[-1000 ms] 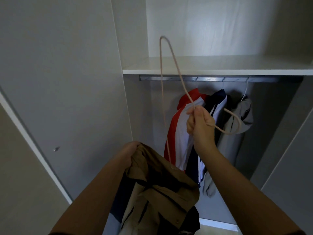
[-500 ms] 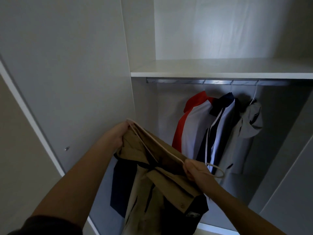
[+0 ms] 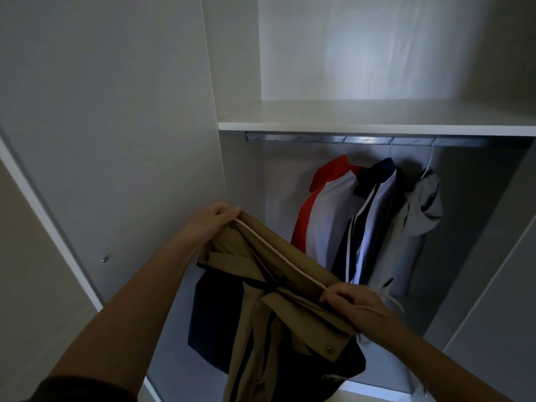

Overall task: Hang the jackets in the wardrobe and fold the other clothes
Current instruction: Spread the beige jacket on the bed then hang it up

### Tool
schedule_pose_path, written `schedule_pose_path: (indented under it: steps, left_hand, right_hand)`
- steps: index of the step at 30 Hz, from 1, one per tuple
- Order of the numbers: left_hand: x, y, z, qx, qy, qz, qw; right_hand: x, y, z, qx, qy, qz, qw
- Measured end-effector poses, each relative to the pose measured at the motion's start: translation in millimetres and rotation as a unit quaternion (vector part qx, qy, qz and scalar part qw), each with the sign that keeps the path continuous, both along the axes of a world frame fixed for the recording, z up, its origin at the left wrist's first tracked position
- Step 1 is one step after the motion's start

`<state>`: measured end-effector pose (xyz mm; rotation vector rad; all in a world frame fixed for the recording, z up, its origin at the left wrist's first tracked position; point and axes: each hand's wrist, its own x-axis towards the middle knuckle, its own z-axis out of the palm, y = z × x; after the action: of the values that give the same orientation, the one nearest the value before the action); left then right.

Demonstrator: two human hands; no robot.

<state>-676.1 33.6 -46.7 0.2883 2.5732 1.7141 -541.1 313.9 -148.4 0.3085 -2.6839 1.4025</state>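
Observation:
A tan and navy jacket [image 3: 290, 309] hangs in front of the open wardrobe. My left hand [image 3: 213, 223] grips its upper left shoulder together with one end of a thin pink hanger [image 3: 278, 252]. The hanger's bar lies across the jacket's open top. My right hand [image 3: 352, 300] grips the hanger near its hook, which curls out to the right. Three jackets hang on the metal rail [image 3: 362, 139]: a red and white jacket [image 3: 327, 207], a navy and white jacket [image 3: 374, 216] and a grey jacket [image 3: 420, 210].
A white shelf [image 3: 377, 123] runs above the rail. The wardrobe door [image 3: 101, 126] stands open on the left. A stretch of rail left of the hung jackets is bare. A side panel [image 3: 493, 271] bounds the right.
My right hand has brought the hanger down from in front of the shelf to the jacket's top. Its far end now lies under my left hand at the jacket's shoulder.

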Motion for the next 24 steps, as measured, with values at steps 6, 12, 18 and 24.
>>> schedule_pose_path:
  steps: [6, 12, 18, 24]
  left_hand:
    - [-9.6, 5.0, 0.6, -0.216, 0.248, 0.043, 0.943]
    - [-6.6, 10.7, -6.5, -0.256, 0.322, 0.043, 0.911]
    - [-1.4, 12.9, -17.4, -0.311, 0.447, -0.004, 0.838]
    - [2.4, 19.0, -13.6, -0.284, 0.462, -0.088, 0.836]
  right_hand:
    - [12.2, -21.2, 12.1, 0.060, 0.061, 0.033, 0.996]
    - [17.4, -17.9, 4.2, 0.054, 0.017, 0.043, 0.997]
    - [27.3, -11.1, 14.7, 0.050, 0.007, 0.036, 0.998]
    - [39.4, -15.0, 22.3, -0.037, 0.067, 0.048, 0.996]
